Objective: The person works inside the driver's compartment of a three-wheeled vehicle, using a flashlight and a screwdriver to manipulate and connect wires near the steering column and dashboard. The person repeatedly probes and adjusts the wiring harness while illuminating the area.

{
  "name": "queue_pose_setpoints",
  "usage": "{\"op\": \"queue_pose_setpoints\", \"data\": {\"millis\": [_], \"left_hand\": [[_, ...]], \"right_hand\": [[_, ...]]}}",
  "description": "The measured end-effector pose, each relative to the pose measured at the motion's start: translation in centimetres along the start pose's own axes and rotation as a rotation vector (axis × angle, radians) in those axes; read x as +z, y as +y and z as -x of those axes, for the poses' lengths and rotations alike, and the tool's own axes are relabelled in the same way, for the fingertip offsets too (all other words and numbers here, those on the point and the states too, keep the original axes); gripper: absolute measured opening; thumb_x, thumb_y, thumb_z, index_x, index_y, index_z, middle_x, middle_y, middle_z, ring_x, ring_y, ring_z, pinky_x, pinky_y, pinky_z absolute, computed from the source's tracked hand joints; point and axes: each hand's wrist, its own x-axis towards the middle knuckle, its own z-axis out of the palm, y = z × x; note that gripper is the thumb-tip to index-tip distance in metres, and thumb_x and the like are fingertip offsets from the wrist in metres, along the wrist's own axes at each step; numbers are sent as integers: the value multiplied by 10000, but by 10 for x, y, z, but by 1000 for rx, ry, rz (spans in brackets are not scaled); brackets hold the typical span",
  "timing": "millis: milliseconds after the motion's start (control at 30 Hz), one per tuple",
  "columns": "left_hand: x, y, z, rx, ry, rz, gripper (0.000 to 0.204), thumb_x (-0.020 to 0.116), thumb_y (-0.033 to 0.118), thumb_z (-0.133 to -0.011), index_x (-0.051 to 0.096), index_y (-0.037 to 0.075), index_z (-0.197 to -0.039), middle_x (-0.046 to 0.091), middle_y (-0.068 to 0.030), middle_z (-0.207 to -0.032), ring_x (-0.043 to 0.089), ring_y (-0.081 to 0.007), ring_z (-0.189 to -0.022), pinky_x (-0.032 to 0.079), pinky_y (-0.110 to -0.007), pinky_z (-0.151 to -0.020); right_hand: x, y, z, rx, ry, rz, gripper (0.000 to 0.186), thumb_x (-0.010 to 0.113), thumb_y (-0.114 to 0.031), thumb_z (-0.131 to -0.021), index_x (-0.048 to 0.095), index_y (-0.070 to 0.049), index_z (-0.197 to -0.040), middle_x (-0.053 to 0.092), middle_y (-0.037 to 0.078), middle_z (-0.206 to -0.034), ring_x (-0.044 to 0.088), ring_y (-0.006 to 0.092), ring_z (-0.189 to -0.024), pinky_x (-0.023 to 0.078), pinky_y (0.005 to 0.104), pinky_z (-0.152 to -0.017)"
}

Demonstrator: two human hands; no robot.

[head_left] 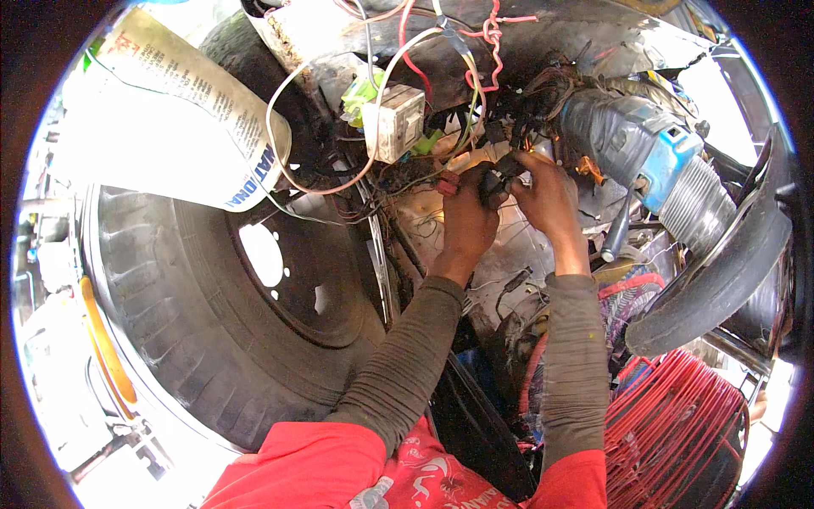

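My left hand point(471, 216) and my right hand point(547, 195) are close together among loose wires, fingers curled around a small black piece point(494, 187) that looks like a connector. A small red piece point(447, 182) sits at my left fingertips. Just up and left hangs a boxy off-white switch unit point(397, 125) with wires running round it and a bright green piece point(356, 103) beside it. Behind my hands is a worn metal panel point(513, 250) with dark tangled wiring; the fine detail between my fingers is hard to make out.
A large tire point(153, 331) fills the left, below a printed pale panel point(170, 93). At right are a taped column point(695, 212) with a blue housing point(666, 170) and lever, a curved black tube point(712, 297), and a red-corded seat point(666, 433). Red and white wires loop overhead.
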Motion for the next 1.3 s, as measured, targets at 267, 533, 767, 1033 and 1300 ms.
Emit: {"op": "queue_pose_setpoints", "data": {"millis": [267, 533, 767, 1033, 1300], "left_hand": [[-2, 5, -3, 69, -5, -87, 370, 696, 15, -834, 582, 25, -1186, 637, -220, -1082, 600, -457, -1026, 479, -511, -846], [2, 9, -6, 91, 75, -121, 359, 656, 7, -840, 562, 42, -1185, 643, -219, -1070, 618, -464, -1005, 498, -510, -829], [2, 10, -4, 69, 71, -84, 388, 667, 23, -823, 571, 48, -1199, 660, -211, -1042, 630, -448, -992, 511, -497, -816], [9, 2, -10, 110, 91, -184, 427, 690, 60, -810, 595, 60, -1226, 678, -199, -1051, 647, -442, -962, 504, -521, -822], [7, -5, -6, -20, 69, -3, 402, 733, 30, -834, 601, 56, -1213, 679, -174, -1112, 664, -351, -1035, 517, -422, -865]], "right_hand": [[1, 2, -3, 21, -38, -18, 362, 720, -155, -808, 667, -97, -1161, 690, 139, -1110, 670, 374, -1016, 543, 461, -857], [4, -2, -5, 89, -7, -110, 339, 739, -142, -790, 699, -126, -1127, 702, 136, -1087, 669, 369, -1018, 539, 459, -852], [5, -5, -3, 114, 10, -109, 355, 733, -139, -776, 704, -130, -1129, 709, 136, -1087, 669, 375, -1011, 536, 461, -863], [3, -11, -5, 127, -30, -78, 387, 714, -138, -773, 705, -135, -1159, 710, 127, -1106, 673, 359, -1030, 541, 464, -870], [-2, -13, -3, 137, -21, -52, 392, 691, -159, -811, 692, -183, -1202, 712, 136, -1096, 679, 352, -1024, 547, 461, -855]]}}
